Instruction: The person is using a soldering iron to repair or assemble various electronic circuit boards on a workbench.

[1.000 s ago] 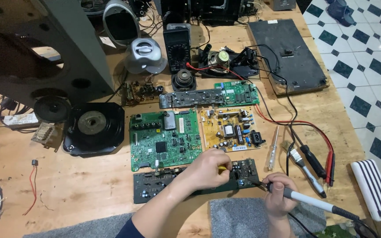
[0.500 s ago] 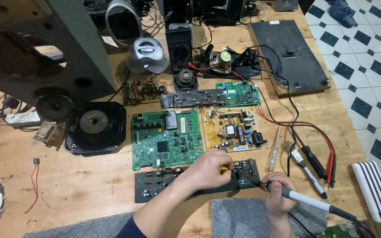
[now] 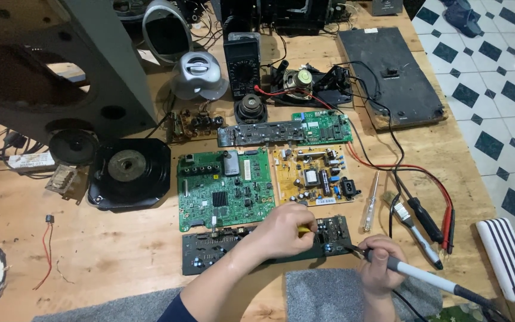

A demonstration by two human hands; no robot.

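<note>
Dark circuit board point(image 3: 210, 256) lies flat at the near edge of the wooden workbench point(image 3: 120, 262), long side parallel to that edge, just below the green circuit board point(image 3: 225, 188). We go big to small from here.

Grey speaker cabinet point(image 3: 49, 59) fills the far left corner. Black flat panel point(image 3: 391, 77) sits far right, near the tiled floor. Black speaker driver point(image 3: 129, 173) lies left of the green board. Yellow power board point(image 3: 314, 176) sits just right of the green board, nearly touching. Grey mat point(image 3: 323, 295) lies at the near edge, under our right wrist. White power bank point(image 3: 508, 259) is at the far right edge of the bench. Black multimeter point(image 3: 242, 59) stands far centre.

Our left hand point(image 3: 287, 229) rests on the dark board's right half, fingers curled narrow around something small and yellow; we cannot tell what it is. Our right hand point(image 3: 379, 265) grips a soldering iron point(image 3: 412, 273) pen-style, fingers closed tight on the handle, tip touching the dark board's right end. Clear-handled screwdriver point(image 3: 369, 203) lies right of the yellow board.
</note>
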